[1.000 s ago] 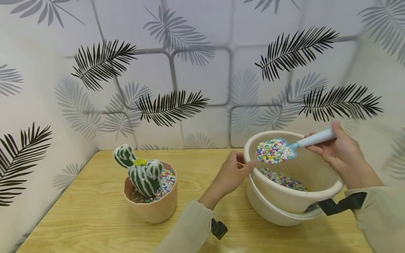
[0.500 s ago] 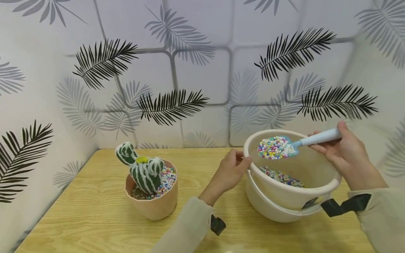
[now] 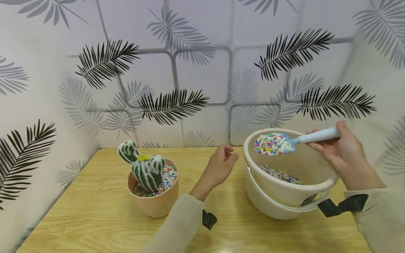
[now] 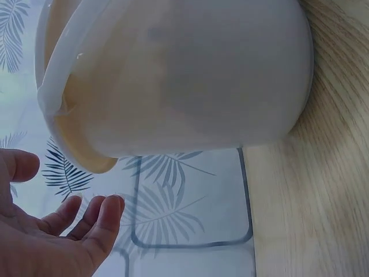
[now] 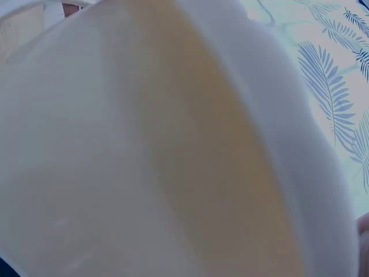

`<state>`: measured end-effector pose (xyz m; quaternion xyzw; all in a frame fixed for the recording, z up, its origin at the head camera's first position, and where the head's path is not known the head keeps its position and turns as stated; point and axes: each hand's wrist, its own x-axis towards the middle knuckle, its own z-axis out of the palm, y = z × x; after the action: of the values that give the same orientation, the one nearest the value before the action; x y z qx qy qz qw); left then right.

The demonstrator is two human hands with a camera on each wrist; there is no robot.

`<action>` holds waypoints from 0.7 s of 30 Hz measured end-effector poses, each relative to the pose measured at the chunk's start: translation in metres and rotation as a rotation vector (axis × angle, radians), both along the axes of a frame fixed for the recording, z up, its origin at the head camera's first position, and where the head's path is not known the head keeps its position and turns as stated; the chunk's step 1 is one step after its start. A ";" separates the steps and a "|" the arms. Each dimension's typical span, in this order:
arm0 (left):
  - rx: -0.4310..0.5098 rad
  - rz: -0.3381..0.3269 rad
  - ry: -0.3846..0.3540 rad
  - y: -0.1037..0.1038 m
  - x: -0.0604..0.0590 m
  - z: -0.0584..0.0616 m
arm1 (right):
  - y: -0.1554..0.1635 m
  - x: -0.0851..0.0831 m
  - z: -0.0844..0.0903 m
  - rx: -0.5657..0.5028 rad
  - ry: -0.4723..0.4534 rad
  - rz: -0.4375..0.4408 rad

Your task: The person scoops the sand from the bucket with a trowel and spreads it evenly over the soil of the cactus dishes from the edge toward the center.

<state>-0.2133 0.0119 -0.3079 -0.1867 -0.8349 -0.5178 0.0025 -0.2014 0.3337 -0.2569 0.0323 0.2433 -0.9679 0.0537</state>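
Observation:
My right hand [image 3: 346, 154] grips the pale blue handle of a small shovel [image 3: 319, 136], held level above the mouth of a cream bucket [image 3: 291, 195]. Colourful pebbles [image 3: 272, 144] heap on its blade, and more of them [image 3: 280, 174] lie inside the bucket. To the left of the bucket hovers my left hand [image 3: 218, 168], apart from the rim, its fingers loosely curled around nothing. In the left wrist view that hand [image 4: 63, 236] has a gap between it and the bucket [image 4: 190, 75]. The bucket's side fills most of the right wrist view.
A peach flowerpot [image 3: 155, 205] stands on the left of the wooden table [image 3: 95, 214]. It holds a green cactus [image 3: 147, 174] with white fuzz, with colourful pebbles [image 3: 169, 177] over part of the soil. Leaf-patterned wall covering [image 3: 202, 77] rises behind the table.
My left hand has let go of the bucket's rim and moved left. The bucket now sits more upright. The loaded shovel has stayed nearly in place over the bucket.

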 end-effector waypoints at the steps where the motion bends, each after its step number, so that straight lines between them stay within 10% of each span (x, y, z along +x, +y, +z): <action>1: 0.002 0.001 -0.002 -0.002 0.000 0.000 | -0.002 0.001 0.000 -0.001 -0.003 0.000; 21: -0.002 0.047 0.052 -0.035 0.000 0.017 | -0.036 0.002 0.002 -0.032 0.007 -0.026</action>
<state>-0.2134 -0.0226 -0.2911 -0.1806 -0.8391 -0.5118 0.0361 -0.1993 0.2973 -0.2553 0.0313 0.2277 -0.9724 0.0408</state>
